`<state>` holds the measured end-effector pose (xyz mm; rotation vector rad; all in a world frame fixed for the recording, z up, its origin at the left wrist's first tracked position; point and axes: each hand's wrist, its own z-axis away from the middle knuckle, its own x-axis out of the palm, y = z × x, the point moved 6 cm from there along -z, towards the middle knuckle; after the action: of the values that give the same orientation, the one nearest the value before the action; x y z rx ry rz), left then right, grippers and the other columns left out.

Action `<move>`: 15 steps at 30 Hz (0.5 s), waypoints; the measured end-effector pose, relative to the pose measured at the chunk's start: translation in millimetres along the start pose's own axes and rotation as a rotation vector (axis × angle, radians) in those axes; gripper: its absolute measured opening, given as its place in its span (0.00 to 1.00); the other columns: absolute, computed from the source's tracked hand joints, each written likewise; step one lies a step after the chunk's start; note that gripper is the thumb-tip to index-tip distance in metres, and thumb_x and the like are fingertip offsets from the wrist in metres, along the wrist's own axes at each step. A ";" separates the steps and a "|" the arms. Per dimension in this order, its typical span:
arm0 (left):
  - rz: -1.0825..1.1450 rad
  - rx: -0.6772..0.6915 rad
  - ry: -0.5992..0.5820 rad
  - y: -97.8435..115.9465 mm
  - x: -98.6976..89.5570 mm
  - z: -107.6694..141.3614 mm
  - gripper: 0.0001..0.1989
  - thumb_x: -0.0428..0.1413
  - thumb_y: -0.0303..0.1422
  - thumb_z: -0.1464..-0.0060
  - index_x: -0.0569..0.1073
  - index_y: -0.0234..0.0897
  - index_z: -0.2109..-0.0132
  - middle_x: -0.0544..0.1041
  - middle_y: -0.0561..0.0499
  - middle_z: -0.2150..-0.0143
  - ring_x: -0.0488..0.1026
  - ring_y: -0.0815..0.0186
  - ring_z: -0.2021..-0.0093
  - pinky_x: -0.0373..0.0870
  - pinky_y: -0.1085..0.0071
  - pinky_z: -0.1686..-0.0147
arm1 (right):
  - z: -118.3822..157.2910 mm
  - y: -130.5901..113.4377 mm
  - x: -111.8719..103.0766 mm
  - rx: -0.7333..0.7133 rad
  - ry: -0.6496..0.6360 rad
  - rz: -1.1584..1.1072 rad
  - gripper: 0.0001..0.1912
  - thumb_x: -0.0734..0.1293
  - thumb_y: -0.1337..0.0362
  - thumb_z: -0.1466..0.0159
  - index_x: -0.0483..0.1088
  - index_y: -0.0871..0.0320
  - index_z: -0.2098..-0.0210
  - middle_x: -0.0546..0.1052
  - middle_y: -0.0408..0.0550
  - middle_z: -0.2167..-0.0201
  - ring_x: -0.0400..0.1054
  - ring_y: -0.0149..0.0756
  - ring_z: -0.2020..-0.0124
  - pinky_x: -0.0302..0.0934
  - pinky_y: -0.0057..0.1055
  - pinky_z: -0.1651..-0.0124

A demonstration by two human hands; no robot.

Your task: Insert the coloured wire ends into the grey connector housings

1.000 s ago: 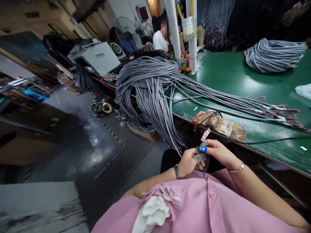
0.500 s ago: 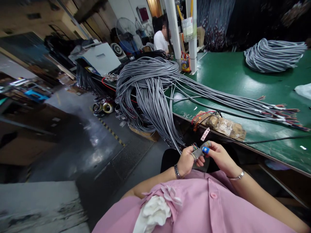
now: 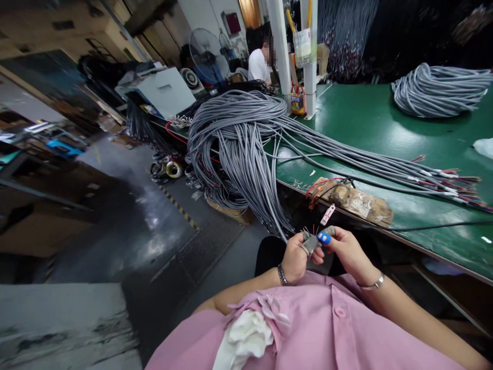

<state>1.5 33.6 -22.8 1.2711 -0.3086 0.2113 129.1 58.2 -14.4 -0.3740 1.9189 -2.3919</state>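
My left hand is closed round the end of a grey cable, where thin coloured wires fan out above the fingers. Close beside it, my right hand is pinched at the same wires, a red one standing up near its blue-covered thumb tip. Grey wrapping covers some fingers of both hands. From the hanging grey cable bundle, one cable runs down towards my left hand. Both hands are above my lap, in front of the table edge. My fingers hide exactly which wires are gripped.
Stripped cable ends lie across the green table. A wooden block with cords and a pink tag sits at its edge. A coiled grey cable bundle rests at the back right. A person in white is beyond the post.
The coloured wires are spread wider, with a red one now upright between the hands. My right fingers have shifted slightly on the wires. The view has moved a little to the left.
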 end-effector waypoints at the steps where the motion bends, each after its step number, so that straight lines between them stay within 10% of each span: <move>1: 0.016 -0.004 0.011 0.1 0.0 -0.2 0.18 0.58 0.45 0.49 0.67 0.31 0.67 0.73 0.49 0.77 0.68 0.69 0.83 0.63 0.75 0.82 | 0.9 -0.3 0.2 -0.002 0.008 -0.003 0.16 0.73 0.53 0.47 0.70 0.60 0.73 0.71 0.43 0.79 0.60 0.29 0.77 0.54 0.28 0.73; 15: 0.060 -0.018 -0.013 15.1 -0.3 -0.1 0.18 0.59 0.45 0.50 0.66 0.32 0.70 0.72 0.50 0.80 0.64 0.72 0.86 0.57 0.77 0.86 | -8.2 7.9 -12.3 0.084 -0.102 -0.317 0.23 0.64 0.43 0.41 0.70 0.59 0.70 0.68 0.44 0.76 0.57 0.27 0.77 0.58 0.28 0.71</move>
<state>-3.7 38.0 -9.3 1.2473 -0.3588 0.2510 138.3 66.5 -25.6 -0.8341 1.8263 -2.5698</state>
